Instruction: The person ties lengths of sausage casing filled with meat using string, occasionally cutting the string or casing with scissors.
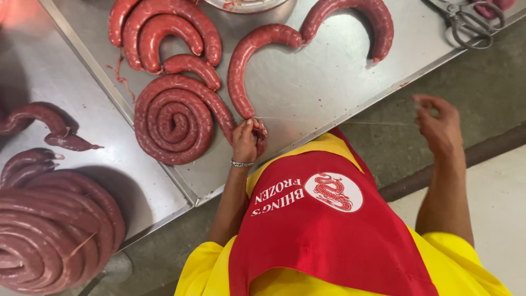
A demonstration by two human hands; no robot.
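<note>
The left hand (pixel 245 141) is closed around the lower end of a curved sausage link (pixel 246 68), fingers pinched together on the puckered tip near the front edge of the steel worktop (pixel 307 93); a thin bracelet circles that wrist. The right hand (pixel 438 123) is raised well off to the right of the link's end, out past the worktop's edge, fingertips drawn together on what seems to be a fine thread (pixel 339 120), faintly visible running back toward the link's end; whether it truly grips that thread is too small to tell.

The link looks soft and heavy for its thickness, filled tight in a smooth, probably slick casing; it would likely sag and bend if lifted by the middle, and the skin could split under a hard squeeze; the tied end, where the casing narrows, seems the safest place to take hold, as the left hand does now.

The left forearm reaches up from the body with the wrist bent inward over the link's end; the right arm is lifted, elbow low, hand cocked back.

Left of the held link lies a coiled sausage (pixel 174 120), its outer turn just beside the left hand; above the link's upper end another arched link (pixel 356 16) touches it tip to tip; scissors (pixel 466 22) lie far right of it; a second worktop (pixel 82 126) to the left carries a darker sausage pile (pixel 49 225).
</note>
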